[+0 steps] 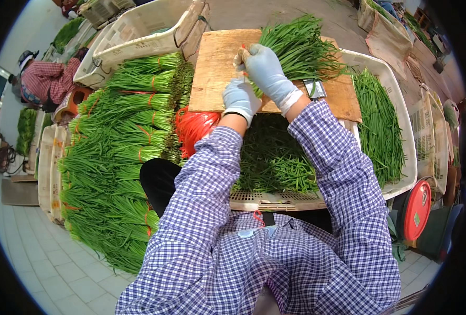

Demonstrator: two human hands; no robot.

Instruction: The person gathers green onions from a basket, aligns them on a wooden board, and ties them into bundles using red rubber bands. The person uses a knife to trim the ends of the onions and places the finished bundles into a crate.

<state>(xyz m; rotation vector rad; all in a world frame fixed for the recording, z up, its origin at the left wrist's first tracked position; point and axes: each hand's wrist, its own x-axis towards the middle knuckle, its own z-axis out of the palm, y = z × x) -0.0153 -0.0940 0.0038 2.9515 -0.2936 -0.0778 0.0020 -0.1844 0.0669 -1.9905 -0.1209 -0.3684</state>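
Note:
Both of my gloved hands meet over a wooden board. My right hand is closed on a red plastic tie, whose end shows at the fingertips. Just below, my left hand is closed too, with a bit of red at its fingertips; its hold is partly hidden. A loose bunch of green garlic chives lies on the board, its leaves spreading to the far right, and my right hand covers its near end. Beside my left wrist hangs a bundle of red plastic strips. A metal piece sits on the board beside my right wrist.
Tied chive bundles are stacked on my left. Under the board, a white plastic crate holds loose leaves. Another crate of chives stands right, near a red round lid. A person sits at far left.

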